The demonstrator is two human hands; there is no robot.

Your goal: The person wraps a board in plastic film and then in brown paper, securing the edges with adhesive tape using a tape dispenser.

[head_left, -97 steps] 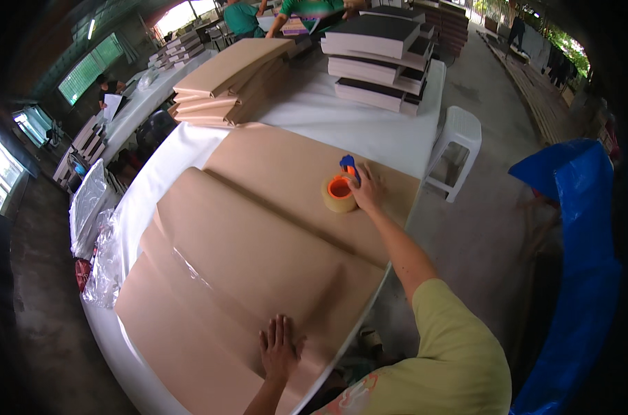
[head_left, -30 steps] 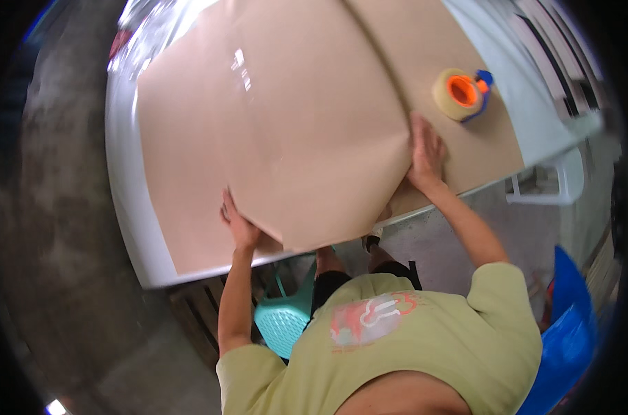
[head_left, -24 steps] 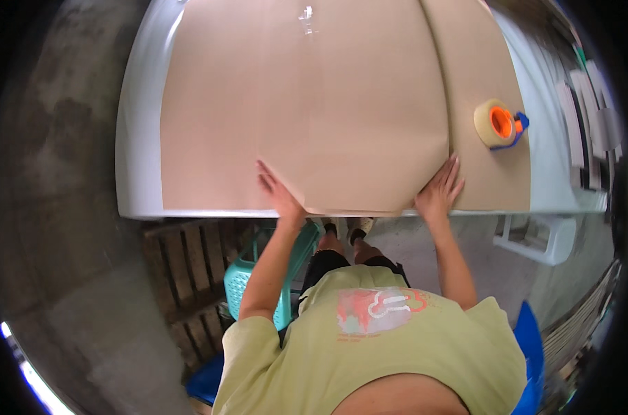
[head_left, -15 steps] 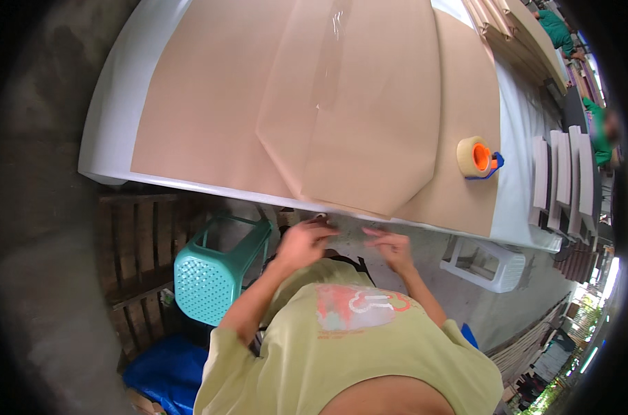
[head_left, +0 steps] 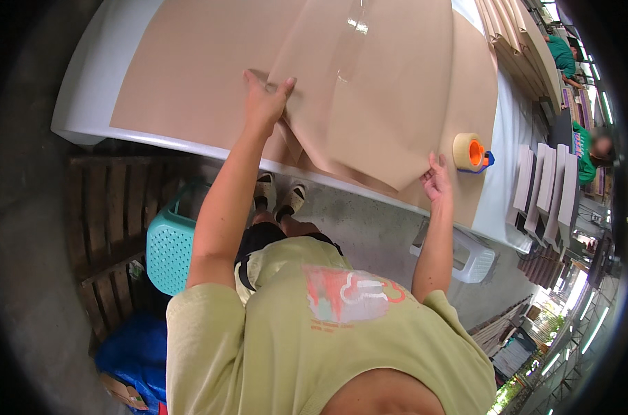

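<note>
A folded sheet of brown wrapping paper [head_left: 386, 97], with a strip of clear tape along its upper middle, lies over a larger brown sheet [head_left: 196, 76] on the table. At its left edge is my left hand [head_left: 264, 107], thumb and fingers spread, the thumb touching the fold. My right hand [head_left: 437, 181] is at the slanted lower right edge, palm up, its curled fingers gripping the paper; some fingertips are hard to make out. The front part of the folded paper bulges up a little. Just right of that hand lies a tape roll [head_left: 466, 152] on an orange-and-blue dispenser.
A white covering [head_left: 86, 104] drapes the table. Stacked padded boards [head_left: 545, 187] and long folded brown pieces [head_left: 511, 34] are at the right. Below the table edge stand a teal stool [head_left: 170, 252] and a white stool [head_left: 473, 256]. Wooden slats [head_left: 113, 214] are at left. Two people in green work far right.
Both hands have come up from below the table edge onto the folded paper, left hand farther in. The paper's front edge has shifted and bulged upward. My view has shifted slightly.
</note>
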